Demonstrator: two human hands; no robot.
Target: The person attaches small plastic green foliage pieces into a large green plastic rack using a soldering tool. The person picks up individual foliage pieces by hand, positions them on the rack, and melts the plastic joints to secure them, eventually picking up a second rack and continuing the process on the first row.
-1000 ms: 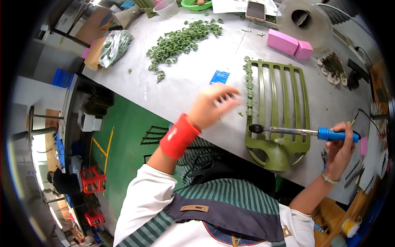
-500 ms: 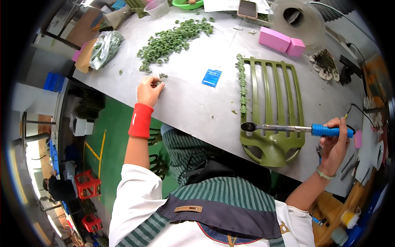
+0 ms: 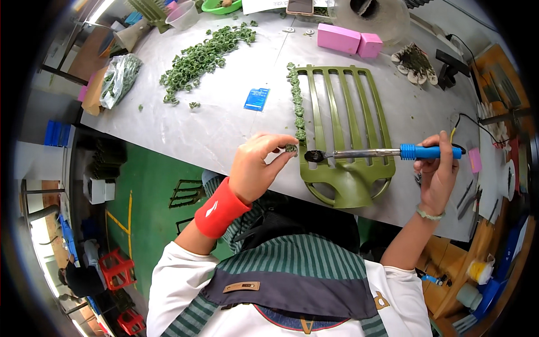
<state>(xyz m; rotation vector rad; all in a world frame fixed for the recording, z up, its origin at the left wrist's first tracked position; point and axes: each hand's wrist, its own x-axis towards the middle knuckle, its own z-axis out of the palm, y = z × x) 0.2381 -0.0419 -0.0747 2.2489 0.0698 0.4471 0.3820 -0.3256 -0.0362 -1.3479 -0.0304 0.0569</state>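
Between the thumb and fingers of my left hand (image 3: 254, 170), a small green leafy plastic piece (image 3: 291, 148) is pinched beside the left edge of an olive-green slatted plastic rack (image 3: 355, 178). My right hand (image 3: 438, 182) grips the blue handle of a soldering-iron-like tool (image 3: 368, 153). Its metal shaft reaches left across the rack, and its dark flat tip is close to the pinched piece; whether they touch I cannot tell. Along the rack's left edge runs a row of similar leafy pieces (image 3: 297, 104). A loose pile of them (image 3: 205, 59) lies farther left on the grey table.
A blue packet (image 3: 257, 99) lies left of the rack. Pink blocks (image 3: 338, 39), a dirty glove (image 3: 414, 63) and a phone (image 3: 300, 6) are toward the back. A plastic bag (image 3: 119, 81) sits at the left edge. The tool's cable (image 3: 474, 119) loops at right.
My left hand has moved right from near the pile to the rack's left edge, carrying the small leafy piece. The tool stays over the rack in my right hand. The whole view has shifted.
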